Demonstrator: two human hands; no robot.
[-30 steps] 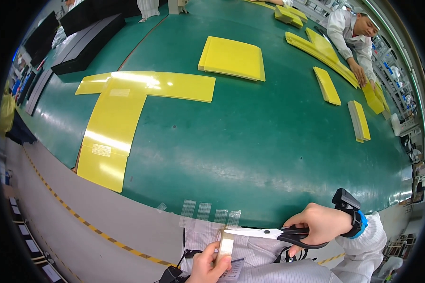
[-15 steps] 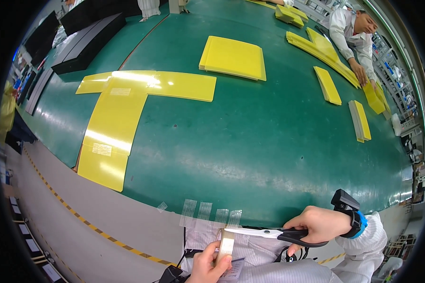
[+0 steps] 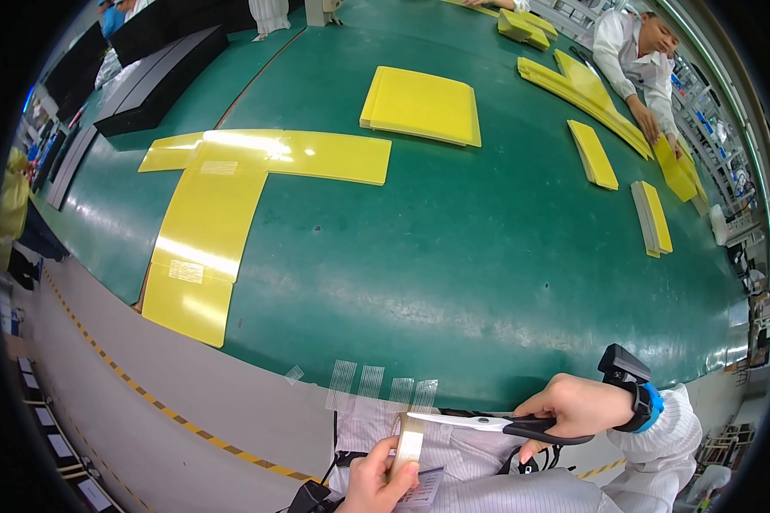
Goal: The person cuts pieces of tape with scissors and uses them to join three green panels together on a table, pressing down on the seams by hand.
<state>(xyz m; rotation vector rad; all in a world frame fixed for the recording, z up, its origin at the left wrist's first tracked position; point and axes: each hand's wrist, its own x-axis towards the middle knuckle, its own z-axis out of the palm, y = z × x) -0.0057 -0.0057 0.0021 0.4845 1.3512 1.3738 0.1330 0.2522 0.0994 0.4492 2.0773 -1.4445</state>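
Right hand (image 3: 573, 406): sitting at lower right of the frame, fingers closed through the black handles of the scissors (image 3: 488, 423), wearing a black and blue wrist device (image 3: 629, 389).
Scissors: pointing left, blades meeting the top of the tape strip (image 3: 409, 445).
Left hand (image 3: 376, 479): at the bottom centre, pinching the tape strip upright between thumb and fingers.
Cut strips (image 3: 376, 386): hanging in a row off the near edge of the green table (image 3: 488, 274), just above the hands.
Yellow sheets (image 3: 222, 214): lying across the table's left and centre.
Another person (image 3: 637, 60): leaning over yellow pieces at upper right.
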